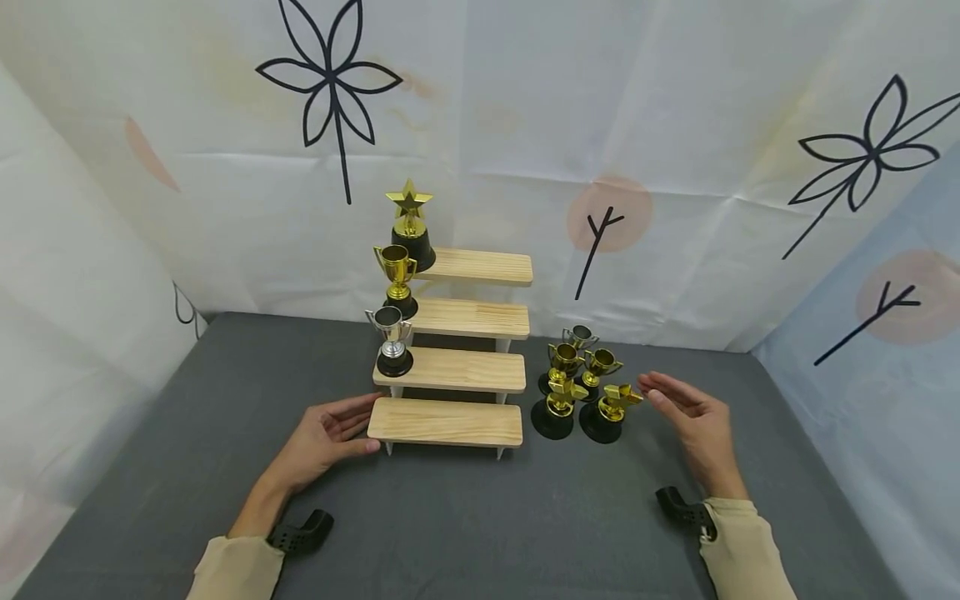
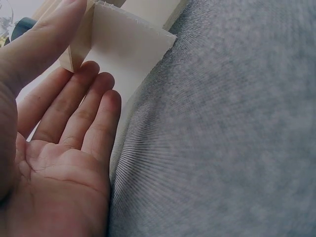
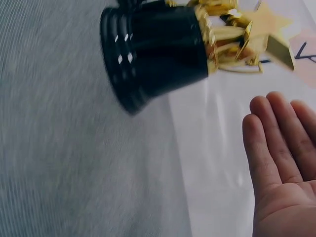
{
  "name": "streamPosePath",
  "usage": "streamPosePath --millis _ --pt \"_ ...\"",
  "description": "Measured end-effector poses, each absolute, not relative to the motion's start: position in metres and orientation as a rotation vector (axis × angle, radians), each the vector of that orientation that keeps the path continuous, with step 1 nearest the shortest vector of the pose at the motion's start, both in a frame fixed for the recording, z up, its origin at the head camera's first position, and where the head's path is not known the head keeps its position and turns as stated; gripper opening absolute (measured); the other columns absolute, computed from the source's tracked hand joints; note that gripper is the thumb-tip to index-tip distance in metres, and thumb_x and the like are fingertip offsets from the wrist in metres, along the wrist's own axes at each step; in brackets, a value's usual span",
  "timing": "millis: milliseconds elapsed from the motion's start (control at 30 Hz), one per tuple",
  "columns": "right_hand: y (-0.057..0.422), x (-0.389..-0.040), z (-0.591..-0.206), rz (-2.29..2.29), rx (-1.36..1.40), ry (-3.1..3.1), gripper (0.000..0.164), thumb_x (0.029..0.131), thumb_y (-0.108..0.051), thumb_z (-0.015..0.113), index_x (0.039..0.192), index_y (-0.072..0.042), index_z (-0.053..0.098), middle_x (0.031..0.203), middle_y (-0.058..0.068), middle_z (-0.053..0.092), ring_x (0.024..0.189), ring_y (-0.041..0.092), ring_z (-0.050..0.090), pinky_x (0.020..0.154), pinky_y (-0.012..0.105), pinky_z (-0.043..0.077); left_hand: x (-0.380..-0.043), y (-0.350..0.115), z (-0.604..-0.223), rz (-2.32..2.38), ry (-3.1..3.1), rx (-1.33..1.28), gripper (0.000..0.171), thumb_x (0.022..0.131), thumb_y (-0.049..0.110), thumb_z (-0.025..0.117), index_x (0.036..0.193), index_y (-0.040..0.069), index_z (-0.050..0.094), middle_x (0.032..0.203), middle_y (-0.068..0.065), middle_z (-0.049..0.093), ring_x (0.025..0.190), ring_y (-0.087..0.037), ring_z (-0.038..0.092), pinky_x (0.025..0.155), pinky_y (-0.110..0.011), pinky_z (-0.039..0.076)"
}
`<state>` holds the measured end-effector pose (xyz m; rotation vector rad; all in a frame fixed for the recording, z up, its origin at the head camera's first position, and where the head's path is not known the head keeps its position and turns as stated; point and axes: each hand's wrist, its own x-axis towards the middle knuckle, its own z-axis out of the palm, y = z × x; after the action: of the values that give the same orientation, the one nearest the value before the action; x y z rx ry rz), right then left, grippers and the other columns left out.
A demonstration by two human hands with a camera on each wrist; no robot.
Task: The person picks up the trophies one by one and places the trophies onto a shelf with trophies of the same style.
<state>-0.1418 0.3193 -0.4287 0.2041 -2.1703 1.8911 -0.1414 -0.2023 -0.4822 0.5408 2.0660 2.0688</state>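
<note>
A wooden four-step display stand (image 1: 450, 423) stands on the grey table. My left hand (image 1: 327, 442) is at the left end of its lowest step, thumb near the front corner and fingers by the back one. In the left wrist view its fingers (image 2: 74, 111) are nearly straight, the tips at the board's edge. My right hand (image 1: 697, 425) is held with straightened fingers just right of a grouped set of trophies, nearest a gold star trophy (image 1: 603, 414) with a black base. Nothing lies in its palm, as the right wrist view shows.
On the stand's left side are a gold star trophy (image 1: 410, 225) on top, a gold cup (image 1: 397, 275) below, then a silver cup (image 1: 392, 337). The group at right also holds another star trophy (image 1: 553, 417), gold cups (image 1: 564, 358) and a silver cup (image 1: 580, 336). White printed cloth (image 1: 510, 125) hangs behind.
</note>
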Motion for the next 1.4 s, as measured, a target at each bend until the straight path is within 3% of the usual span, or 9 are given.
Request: streamPosePath --millis 300,500,1400 --pt "0.307 -0.145 -0.427 1.837 0.22 -2.289 0.045 0.091 0.0 0.075 0.133 0.009 0.061 0.122 0.0 0.072 0.11 0.007 0.067 0.089 0.02 0.058 -0.141 -0.204 -0.481 2.061 2.055 0.533 0.075 0.084 -0.007 0.079 0.147 -0.015 0.039 0.148 -0.037 0.041 0.126 -0.004 0.056 0.106 -0.027 0.048" --pt "0.302 -0.144 -0.431 1.826 0.2 -2.299 0.048 0.089 0.001 0.077 0.131 0.014 0.06 0.118 -0.003 0.073 0.108 0.006 0.068 0.088 0.02 0.059 -0.141 -0.203 -0.481 2.051 2.061 0.532 0.075 0.084 -0.006 0.079 0.147 -0.016 0.04 0.147 -0.037 0.042 0.125 -0.004 0.057 0.105 -0.026 0.049" --pt "0.297 -0.14 -0.436 1.701 0.174 -2.379 0.04 0.092 -0.005 0.076 0.127 0.011 0.065 0.111 -0.011 0.072 0.098 0.003 0.069 0.079 0.019 0.061 -0.14 -0.202 -0.476 2.024 2.06 0.487 0.076 0.084 -0.003 0.08 0.147 -0.015 0.04 0.146 -0.036 0.044 0.123 -0.005 0.058 0.104 -0.026 0.05"
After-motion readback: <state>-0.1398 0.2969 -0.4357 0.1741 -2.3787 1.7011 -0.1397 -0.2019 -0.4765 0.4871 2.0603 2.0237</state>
